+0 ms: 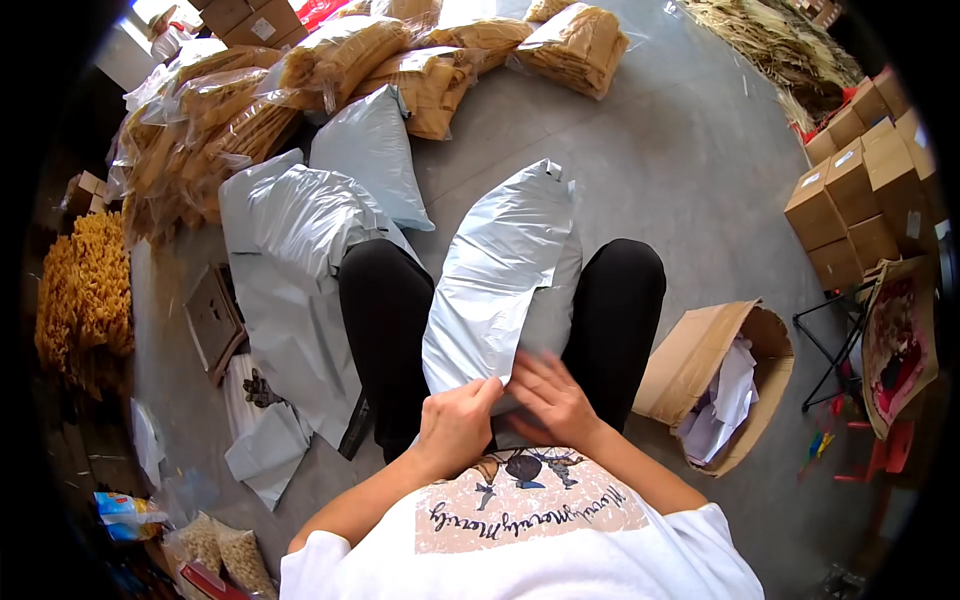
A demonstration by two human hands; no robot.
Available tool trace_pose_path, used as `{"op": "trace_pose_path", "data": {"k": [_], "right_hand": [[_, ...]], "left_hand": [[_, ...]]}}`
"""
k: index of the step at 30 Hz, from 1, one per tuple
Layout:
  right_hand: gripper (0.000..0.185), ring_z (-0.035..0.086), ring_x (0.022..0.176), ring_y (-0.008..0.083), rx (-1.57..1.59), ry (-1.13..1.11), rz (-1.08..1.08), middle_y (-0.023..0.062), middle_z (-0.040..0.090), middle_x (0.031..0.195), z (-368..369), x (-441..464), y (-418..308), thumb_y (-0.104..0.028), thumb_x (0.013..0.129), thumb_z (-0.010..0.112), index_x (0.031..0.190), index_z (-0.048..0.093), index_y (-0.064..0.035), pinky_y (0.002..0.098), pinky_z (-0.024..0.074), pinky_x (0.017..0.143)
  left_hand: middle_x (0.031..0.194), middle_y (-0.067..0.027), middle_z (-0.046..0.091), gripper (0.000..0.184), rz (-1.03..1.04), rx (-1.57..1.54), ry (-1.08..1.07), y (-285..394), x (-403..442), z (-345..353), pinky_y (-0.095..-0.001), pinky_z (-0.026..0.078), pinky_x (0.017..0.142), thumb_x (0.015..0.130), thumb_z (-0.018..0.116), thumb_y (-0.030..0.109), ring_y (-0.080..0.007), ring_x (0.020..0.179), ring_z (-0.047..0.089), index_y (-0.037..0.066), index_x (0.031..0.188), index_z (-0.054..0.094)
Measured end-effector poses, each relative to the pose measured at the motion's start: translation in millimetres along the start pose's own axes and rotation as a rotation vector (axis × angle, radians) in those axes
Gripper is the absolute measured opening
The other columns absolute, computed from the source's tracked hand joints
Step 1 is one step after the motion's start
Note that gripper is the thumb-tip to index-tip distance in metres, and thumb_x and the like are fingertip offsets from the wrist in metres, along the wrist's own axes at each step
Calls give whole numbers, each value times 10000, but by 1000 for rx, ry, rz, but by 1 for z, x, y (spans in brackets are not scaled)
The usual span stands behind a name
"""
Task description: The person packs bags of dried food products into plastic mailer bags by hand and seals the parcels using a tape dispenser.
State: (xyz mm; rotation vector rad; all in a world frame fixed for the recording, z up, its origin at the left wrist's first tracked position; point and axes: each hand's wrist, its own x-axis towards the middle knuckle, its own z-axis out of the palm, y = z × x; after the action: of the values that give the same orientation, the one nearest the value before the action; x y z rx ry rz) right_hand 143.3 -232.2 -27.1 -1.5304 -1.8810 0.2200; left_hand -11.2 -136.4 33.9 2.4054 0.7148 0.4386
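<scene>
A stuffed silver-grey plastic mailing bag (490,270) stands between my knees, its near end close to my shirt. My left hand (458,425) is closed at this near end, thumb and fingers pinching the edge of the bag's folded flap. Beside it, my right hand (545,398) lies against the bag with fingers stretched out and blurred by motion. Under the hands, the bag's near end is partly hidden.
Left of my knee lie a flat grey mailing bag (290,300) and a filled one (370,155). Clear-wrapped tan bundles (400,75) are piled beyond. An open carton (690,370) holding paper stands at right, with stacked cartons (850,190) behind.
</scene>
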Motion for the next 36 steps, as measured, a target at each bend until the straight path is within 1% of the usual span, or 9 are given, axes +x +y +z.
{"op": "trace_pose_path", "data": {"k": [1,5,13,16,19,23,29,32,36], "right_hand": [[443,228,1358,344,64,-65,126,149,453,1328,0,-8,-2,-178,775,657,1192,567,-61,568,133,1084],[458,31,1388,365,199,-199,236,144,332,1421,40,-12,13,-138,790,617,1238,536,-88,697,-12,1009],[424,116,1399,299,571,-210,289,167,303,1448,23,2,37,-25,705,593,1128,610,-42,559,-98,1067],[395,472,1219,276,687,-107,368,183,554,1227,-21,4,39,89,683,554,1058,638,-4,426,273,1073],[353,644,919,232,322,285,441,174,608,1120,-42,32,41,148,749,473,1048,621,31,292,520,763],[210,617,896,312,-74,373,336,187,591,1074,-36,74,56,59,794,532,988,612,45,354,502,770],[45,586,739,324,-230,71,433,140,556,786,-44,57,60,-12,783,599,805,607,27,372,490,650],[122,615,612,244,117,287,524,116,613,759,-68,31,53,-79,831,597,764,620,21,297,473,513],[266,622,558,124,1179,285,873,110,680,861,-67,-10,37,-233,957,478,914,607,-4,208,450,425]], "left_hand": [[631,-113,556,57,19,-5,-5,-2,-1,1,-370,440,458,750,556,-16,-298,552,584,30,755,522],[634,-75,553,136,181,26,-128,-9,-9,20,-354,443,471,661,565,-4,-254,556,587,53,775,519],[673,-92,559,159,285,21,-196,-32,-9,61,-378,466,483,659,562,3,-281,581,605,57,796,502],[684,-94,570,172,259,96,-297,-29,-9,67,-377,479,489,676,568,28,-284,602,618,59,833,505],[702,-106,591,184,269,187,-391,-25,-4,73,-368,501,506,689,570,47,-279,619,633,38,858,500],[723,-124,603,242,267,257,-449,-26,-2,73,-360,514,528,651,604,47,-276,630,640,22,864,492],[760,-136,608,289,223,244,-460,-24,-1,72,-370,519,551,632,626,54,-285,671,645,17,882,488],[767,-140,609,292,218,221,-462,-24,-2,73,-374,520,560,638,629,58,-288,681,646,18,890,487],[770,-145,609,266,221,216,-479,-22,0,69,-374,523,574,661,615,56,-289,687,647,22,892,489]]}}
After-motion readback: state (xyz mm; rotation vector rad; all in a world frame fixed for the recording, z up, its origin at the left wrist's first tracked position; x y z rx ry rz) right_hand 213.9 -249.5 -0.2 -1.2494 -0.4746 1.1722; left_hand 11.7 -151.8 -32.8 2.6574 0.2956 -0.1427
